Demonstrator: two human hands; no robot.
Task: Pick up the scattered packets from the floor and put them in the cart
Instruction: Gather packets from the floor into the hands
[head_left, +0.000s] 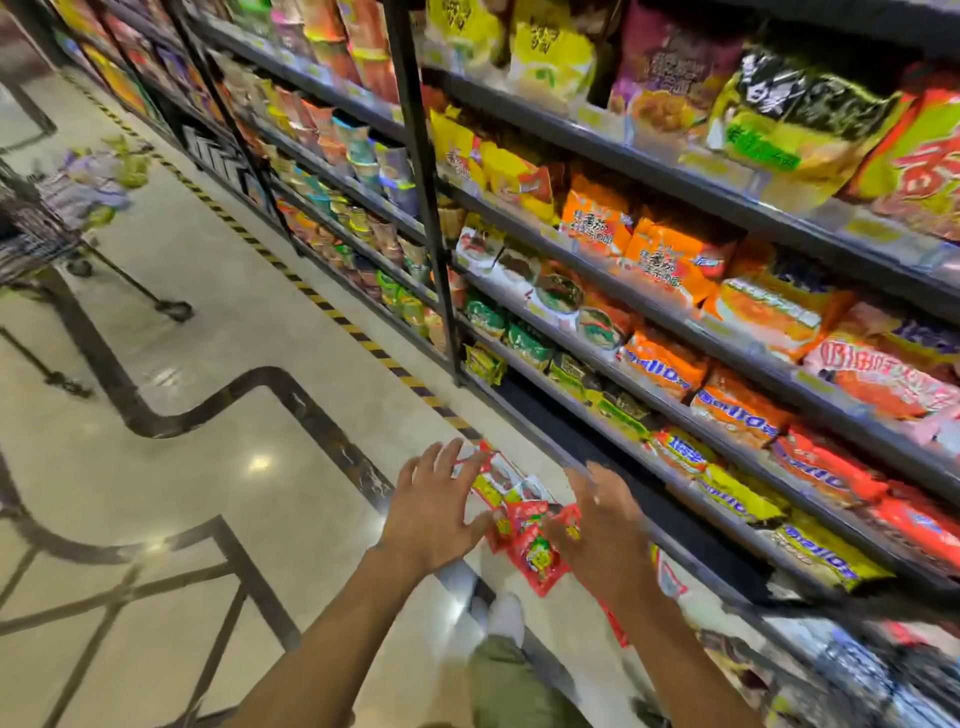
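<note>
From the head camera, a bunch of packets (522, 512) sits between the two hands, over the pale marble floor (218, 467) close to the bottom edge of the shelves (675, 415). The frame is too blurred to tell whether the bunch rests on the floor. The packets are small, flat, glossy sachets, mostly red with yellow-green patches and some white panels, overlapping in a loose fan. The lowest red one points down toward a white shoe (506, 613). The left hand (434, 512) has its fingers spread and straight, its thumb touching the bunch's left edge. The right hand (605, 525) is blurred, its fingers stretched out and its thumb lying against the red packets on the right. Another white and red packet (670, 577) shows just beside the right wrist. The wire cart (31, 234) stands well apart at the floor's far left edge, holding purple and green bags (93, 182).
</note>
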